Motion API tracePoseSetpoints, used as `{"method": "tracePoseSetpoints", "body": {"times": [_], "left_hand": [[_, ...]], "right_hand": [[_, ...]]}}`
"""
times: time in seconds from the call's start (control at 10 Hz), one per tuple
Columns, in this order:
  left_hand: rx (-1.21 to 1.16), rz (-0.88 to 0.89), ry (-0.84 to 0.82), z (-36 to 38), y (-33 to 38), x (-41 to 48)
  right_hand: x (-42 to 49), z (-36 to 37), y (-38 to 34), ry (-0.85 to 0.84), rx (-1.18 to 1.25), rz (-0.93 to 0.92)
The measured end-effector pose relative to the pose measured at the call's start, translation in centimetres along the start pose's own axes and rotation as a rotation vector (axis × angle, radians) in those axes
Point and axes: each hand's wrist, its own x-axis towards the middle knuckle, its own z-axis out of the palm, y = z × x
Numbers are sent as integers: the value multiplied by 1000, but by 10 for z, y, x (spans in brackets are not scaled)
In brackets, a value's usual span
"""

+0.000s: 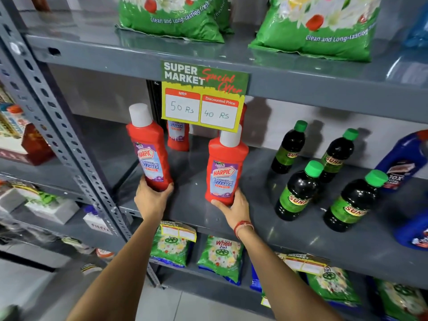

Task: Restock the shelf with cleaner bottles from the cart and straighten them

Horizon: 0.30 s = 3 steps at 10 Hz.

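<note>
Left hand (153, 198), centre-left of frame, was wrapped round the base of a red Harpic bottle (150, 149), fingers curled on its lower sides. That bottle leaned, white cap tipped toward upper left, base at the hand; whether its base touched the shelf could not be told. Right hand (234, 208), just right of centre, cupped the foot of a second red bottle (225, 174), thumb along the bottom front edge. This one stood near upright, long axis vertical, label facing the camera, resting on the grey middle shelf (254, 218) close to its front edge.

Both bottles lay directly above their hands, apart from each other with bare shelf between. Farther back, between them, stood a third red bottle (177, 136), top hidden by the price card (203, 98) hanging from the shelf above.

Judgement: the left bottle was the one needing work, set down and righted in line with the right one; left hand already on it.

Right of frame, green-capped dark bottles (298, 191) stood well apart from the red ones. The cart was not in view.
</note>
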Motion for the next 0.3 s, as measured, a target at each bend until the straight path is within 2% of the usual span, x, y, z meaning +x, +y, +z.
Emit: {"method": "tracePoseSetpoints", "body": {"times": [0.1,0.3], "left_hand": [[18,-8,-24,-3,0,-3],[-94,25,9,-5,4,-31]], "right_hand": [[-3,-6,-2,-30,-14,12],[-25,-30,4,92,47,-124]]}}
